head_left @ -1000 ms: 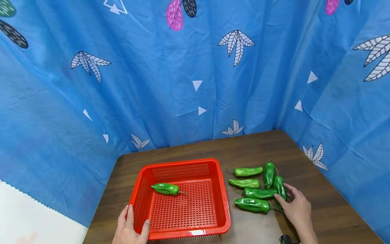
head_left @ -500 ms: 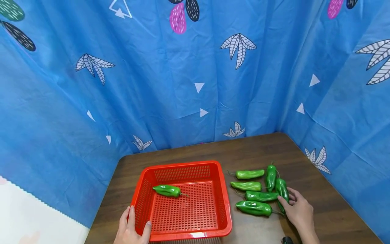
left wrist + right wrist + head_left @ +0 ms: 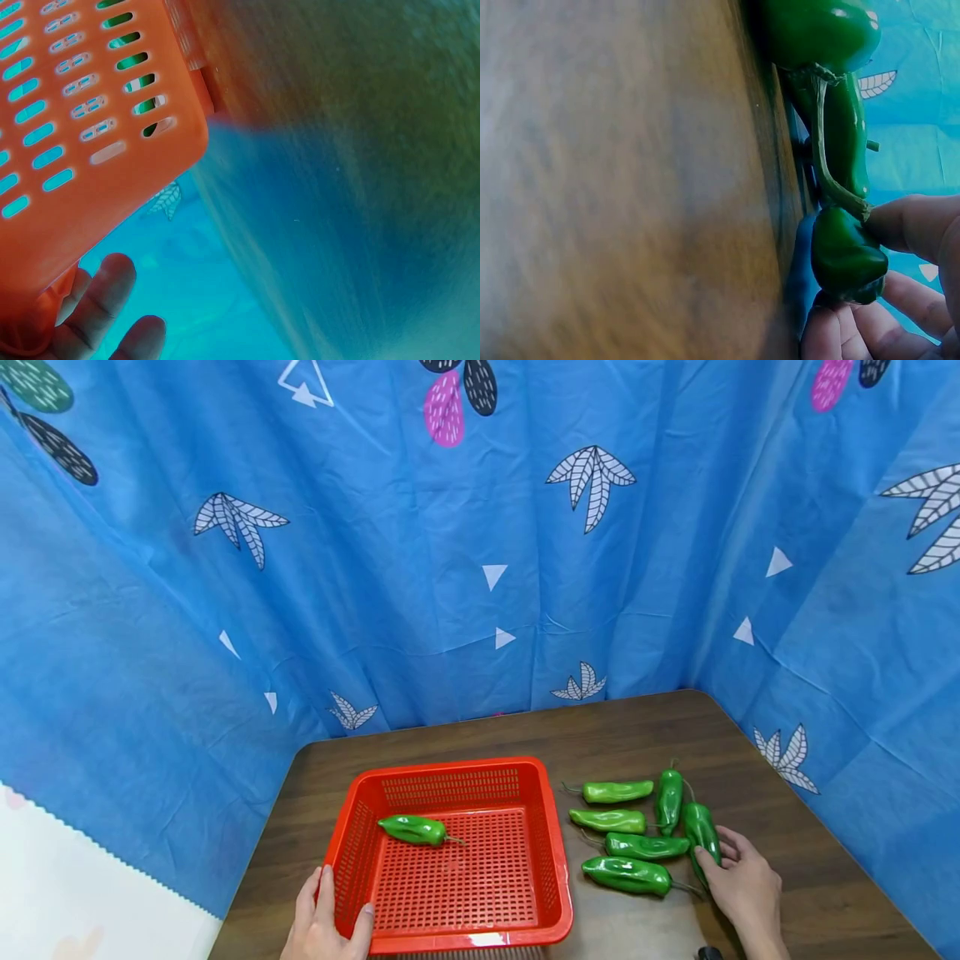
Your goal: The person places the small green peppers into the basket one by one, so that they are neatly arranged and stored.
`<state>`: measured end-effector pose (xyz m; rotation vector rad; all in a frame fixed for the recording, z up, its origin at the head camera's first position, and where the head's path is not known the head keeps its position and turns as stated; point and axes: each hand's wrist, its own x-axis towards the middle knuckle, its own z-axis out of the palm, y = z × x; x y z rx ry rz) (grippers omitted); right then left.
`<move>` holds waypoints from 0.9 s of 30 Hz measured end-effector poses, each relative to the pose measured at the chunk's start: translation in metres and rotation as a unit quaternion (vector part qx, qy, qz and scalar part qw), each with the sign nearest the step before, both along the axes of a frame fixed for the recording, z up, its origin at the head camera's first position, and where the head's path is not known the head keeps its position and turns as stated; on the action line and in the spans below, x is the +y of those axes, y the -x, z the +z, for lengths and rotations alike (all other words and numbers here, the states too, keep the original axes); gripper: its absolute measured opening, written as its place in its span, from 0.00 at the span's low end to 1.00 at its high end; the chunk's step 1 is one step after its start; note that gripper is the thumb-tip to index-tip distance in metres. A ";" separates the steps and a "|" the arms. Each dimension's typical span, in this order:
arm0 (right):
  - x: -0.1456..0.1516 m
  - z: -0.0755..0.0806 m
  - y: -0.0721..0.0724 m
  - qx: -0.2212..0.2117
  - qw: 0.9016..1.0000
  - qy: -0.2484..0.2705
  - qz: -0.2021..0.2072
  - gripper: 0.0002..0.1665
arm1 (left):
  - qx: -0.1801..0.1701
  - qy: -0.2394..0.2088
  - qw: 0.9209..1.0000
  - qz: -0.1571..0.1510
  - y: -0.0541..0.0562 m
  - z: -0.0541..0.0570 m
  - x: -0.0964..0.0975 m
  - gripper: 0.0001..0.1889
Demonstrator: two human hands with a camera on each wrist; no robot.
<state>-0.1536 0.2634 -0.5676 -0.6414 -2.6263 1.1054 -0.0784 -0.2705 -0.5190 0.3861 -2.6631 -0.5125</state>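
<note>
Basket (image 3: 82, 202), slotted wall, fills upper left; green shows through slots near its right edge. Hand (image 3: 94, 307) at lower left, fingers at the rim. Blue cloth (image 3: 195, 262) lower center, leaf print. Table (image 3: 360, 90), blurry, right side.

Three viewpoints: one high and wide, two low, close and tipped sideways.
The head view looks forward and down from well above the table (image 3: 637, 718), the blue curtain (image 3: 420, 568) filling its upper part, the left hand (image 3: 326, 918) at bottom left of centre, the right hand (image 3: 746, 889) at lower right. The left wrist view looks from close beside the red basket (image 3: 465, 939), whose slotted wall fills its upper left; it shares that basket and hand with the head view. The right wrist view skims low over the tabletop, facing the curtain, and shares the right hand and its green pepper (image 3: 701, 831) with the head view.
</note>
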 end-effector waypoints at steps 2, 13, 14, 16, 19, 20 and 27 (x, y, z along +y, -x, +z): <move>-0.001 0.000 0.000 0.004 1.000 0.002 -0.006 0.35 | -0.003 -0.001 1.000 0.000 0.000 0.002 0.000 0.43; 0.002 0.000 -0.003 0.005 0.999 0.008 -0.034 0.34 | -0.019 -0.002 1.000 -0.009 0.002 0.002 0.000 0.43; 0.002 0.000 -0.003 0.007 0.999 0.009 -0.035 0.34 | -0.022 -0.004 1.000 -0.006 0.001 0.001 0.001 0.43; 0.001 0.002 -0.004 0.009 0.999 0.009 -0.038 0.33 | -0.035 -0.007 0.999 -0.002 0.000 -0.001 0.001 0.43; 0.000 0.005 -0.005 0.018 0.999 0.012 -0.044 0.33 | -0.042 -0.009 0.999 0.002 -0.002 -0.002 0.002 0.44; 0.000 0.007 -0.005 0.022 0.999 0.011 -0.047 0.33 | -0.041 -0.008 0.999 0.004 -0.002 -0.002 0.002 0.44; -0.011 0.019 0.000 0.051 0.997 0.012 -0.053 0.32 | -0.010 0.002 1.000 0.010 -0.001 -0.002 0.003 0.43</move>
